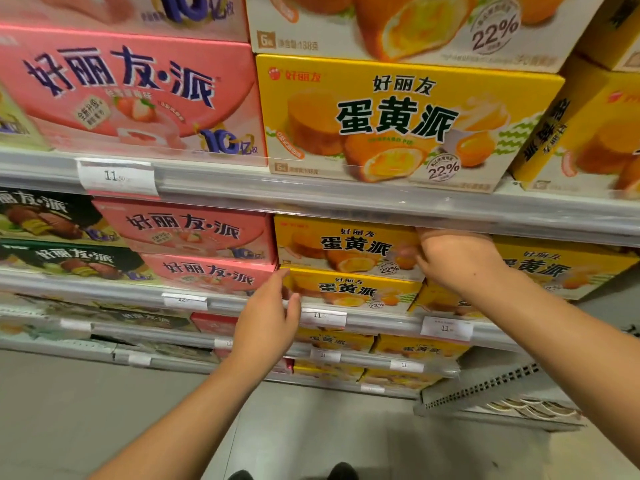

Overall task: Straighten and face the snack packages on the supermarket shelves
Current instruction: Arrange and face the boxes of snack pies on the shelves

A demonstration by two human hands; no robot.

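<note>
1. Head view, placement: the upper yellow egg-yolk pie box [346, 244] is taken as the landmark. It is stacked on a lower yellow box [349, 289] directly beneath it, both printed fronts turned outward toward the aisle, as faced stock is meant to be shown
2. To the right of the landmark another yellow box [561, 265] is seen at a slight slant, its front not in line with the landmark's front; it is judged to need squaring
3. To the left of the landmark two pink strawberry pie boxes [194, 230] are stacked in the same manner, fronts outward
4. Below the landmark the shelf rail [381, 322] carries price tags, and above it a second rail is passed under by the right wrist
5. Head view, pose: the right hand [453, 261] is reached in at the landmark's right end, wrist bent and fingers curled over that end; the box appears to be gripped there, though the fingertips are hidden
6. The left hand [268, 315] is held low at the landmark's lower left, fingers straight and together, fingertips at the left corner of the lower yellow box; nothing is held in it, and contact cannot be confirmed
7. The stack is judged to be steadied from both ends for alignment
</note>
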